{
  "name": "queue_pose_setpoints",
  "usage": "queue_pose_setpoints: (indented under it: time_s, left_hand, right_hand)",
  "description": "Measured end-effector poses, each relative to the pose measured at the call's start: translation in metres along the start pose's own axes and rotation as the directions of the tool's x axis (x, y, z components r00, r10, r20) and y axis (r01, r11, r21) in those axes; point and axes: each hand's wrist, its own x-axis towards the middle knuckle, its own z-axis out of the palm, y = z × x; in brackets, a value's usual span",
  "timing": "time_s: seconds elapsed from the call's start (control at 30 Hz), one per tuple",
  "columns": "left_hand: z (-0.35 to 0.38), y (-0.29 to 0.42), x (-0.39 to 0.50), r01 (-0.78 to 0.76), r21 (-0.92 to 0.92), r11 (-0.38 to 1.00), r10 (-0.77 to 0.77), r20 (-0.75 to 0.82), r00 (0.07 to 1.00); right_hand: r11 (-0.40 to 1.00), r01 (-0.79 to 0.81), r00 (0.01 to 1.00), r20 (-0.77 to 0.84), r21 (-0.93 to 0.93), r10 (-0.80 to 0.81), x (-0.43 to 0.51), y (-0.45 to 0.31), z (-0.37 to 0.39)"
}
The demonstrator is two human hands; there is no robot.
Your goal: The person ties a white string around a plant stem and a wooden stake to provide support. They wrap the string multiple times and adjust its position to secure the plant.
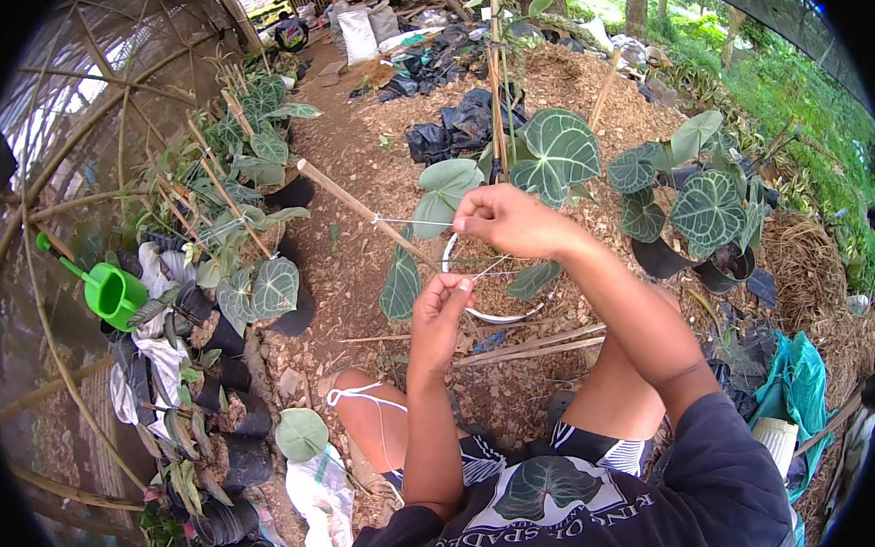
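Note:
My right hand (512, 222) is raised over a white-rimmed pot (498, 319), its fingertips pinched on a thin white string (416, 221). That string runs taut to a knot around a slanted wooden stake (337, 190). Lower and to the left, my left hand (439, 315) grips another stretch of string between thumb and finger, close to the stake's lower part. The potted plant has large heart-shaped, pale-veined leaves (557, 157); some hang beside my hands. A tall upright pole (496, 89) stands behind it. White cord is looped over my left knee (359, 394).
Potted plants with tied stakes (221, 192) line the left side, near a green watering can (113, 295). More potted plants (708, 211) stand at right. Split bamboo strips (530, 351) lie before me. Black plastic sheeting (454, 128) and sacks (358, 35) lie farther back.

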Motion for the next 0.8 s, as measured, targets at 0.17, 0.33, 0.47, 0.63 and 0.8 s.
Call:
queue_pose_setpoints:
  time_s: [0.17, 0.33, 0.47, 0.63, 0.8]
  left_hand:
    - [-0.019, 0.025, 0.002, -0.058, 0.202, 0.978, 0.070, -0.053, 0.996]
    - [-0.027, 0.054, 0.007, -0.079, 0.310, 0.947, 0.102, -0.059, 0.993]
    - [-0.012, 0.070, -0.001, -0.060, 0.319, 0.946, -0.013, 0.220, 0.975]
    - [0.009, 0.079, -0.008, -0.330, 0.532, 0.780, -0.027, 0.554, 0.832]
    - [0.010, 0.091, 0.006, -0.095, 0.365, 0.926, -0.108, 0.498, 0.860]
  right_hand:
    - [0.998, -0.039, 0.999, -0.018, -0.045, 0.038, -0.024, 0.000, -0.037]
    - [0.992, -0.054, 0.998, -0.031, -0.116, 0.050, -0.051, 0.000, -0.077]
    - [0.985, -0.077, 0.996, -0.047, -0.156, 0.070, -0.066, 0.008, -0.107]
    - [0.982, -0.150, 0.987, -0.073, -0.118, 0.142, -0.092, 0.016, -0.152]
    - [0.979, -0.178, 0.980, -0.103, -0.101, 0.168, -0.110, 0.017, -0.177]
